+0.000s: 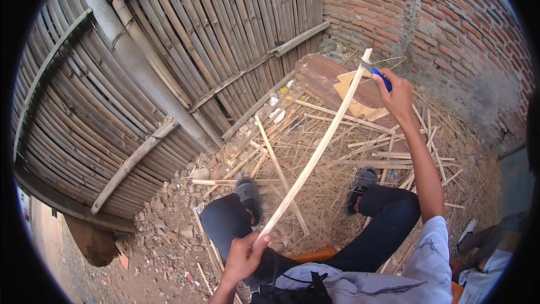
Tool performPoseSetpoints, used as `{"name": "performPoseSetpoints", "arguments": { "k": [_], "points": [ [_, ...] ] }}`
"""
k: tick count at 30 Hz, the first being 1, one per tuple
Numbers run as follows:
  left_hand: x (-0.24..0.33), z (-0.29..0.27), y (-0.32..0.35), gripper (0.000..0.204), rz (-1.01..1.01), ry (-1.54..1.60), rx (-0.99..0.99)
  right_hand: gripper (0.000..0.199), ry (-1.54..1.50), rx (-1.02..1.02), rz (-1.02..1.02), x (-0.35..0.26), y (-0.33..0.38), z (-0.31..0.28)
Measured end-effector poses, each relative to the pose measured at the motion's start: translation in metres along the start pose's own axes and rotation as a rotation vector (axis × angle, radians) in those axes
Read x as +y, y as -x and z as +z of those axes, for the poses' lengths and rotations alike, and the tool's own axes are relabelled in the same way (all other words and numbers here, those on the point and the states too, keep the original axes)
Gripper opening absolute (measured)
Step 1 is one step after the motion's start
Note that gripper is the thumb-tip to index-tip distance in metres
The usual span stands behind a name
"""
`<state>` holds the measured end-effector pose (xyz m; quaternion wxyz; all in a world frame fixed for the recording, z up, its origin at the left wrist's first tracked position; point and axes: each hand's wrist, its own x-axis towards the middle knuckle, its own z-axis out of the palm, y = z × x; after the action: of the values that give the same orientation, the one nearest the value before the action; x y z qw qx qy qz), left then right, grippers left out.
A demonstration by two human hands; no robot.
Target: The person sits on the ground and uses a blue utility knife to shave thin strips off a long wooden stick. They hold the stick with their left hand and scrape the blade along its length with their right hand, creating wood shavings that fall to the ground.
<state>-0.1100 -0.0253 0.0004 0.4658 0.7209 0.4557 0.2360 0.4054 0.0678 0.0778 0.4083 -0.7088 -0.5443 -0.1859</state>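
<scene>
My left hand (243,257) grips the near end of a long, pale bamboo strip (315,149) that slants up and away to the right. My right hand (396,94) is stretched out at the strip's far end and holds a knife with a blue handle (381,77), its blade against the strip near the tip. I am seated, with my dark-trousered knees and grey shoes (248,196) on the ground below the strip.
A bamboo slat fence (169,50) stands at left and a red brick wall (450,28) at right. Cut bamboo strips and shavings (360,152) litter the ground ahead, near a brown board (326,79). Rubble lies at lower left.
</scene>
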Motion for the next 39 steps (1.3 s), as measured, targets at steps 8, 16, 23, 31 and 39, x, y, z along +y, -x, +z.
{"name": "performPoseSetpoints", "arguments": {
  "k": [8,16,23,31,39],
  "points": [
    [-0.038,-0.024,0.025,0.037,-0.080,-0.036,-0.053,0.048,0.083,0.001,0.365,0.162,-0.033,-0.017],
    [-0.030,-0.021,0.011,0.037,-0.067,-0.048,0.204,0.060,0.177,-0.491,0.253,0.110,0.044,0.009],
    [-0.033,-0.022,0.003,0.037,0.018,-0.202,0.145,0.053,-0.420,0.011,0.248,0.039,0.012,-0.005],
    [-0.035,-0.022,0.010,0.036,0.042,-0.279,0.152,0.055,-0.465,-0.252,0.343,0.025,0.015,-0.013],
    [-0.044,-0.028,0.008,0.036,0.023,-0.383,0.196,0.039,-0.812,-0.470,0.590,0.030,0.028,-0.018]
  ]
}}
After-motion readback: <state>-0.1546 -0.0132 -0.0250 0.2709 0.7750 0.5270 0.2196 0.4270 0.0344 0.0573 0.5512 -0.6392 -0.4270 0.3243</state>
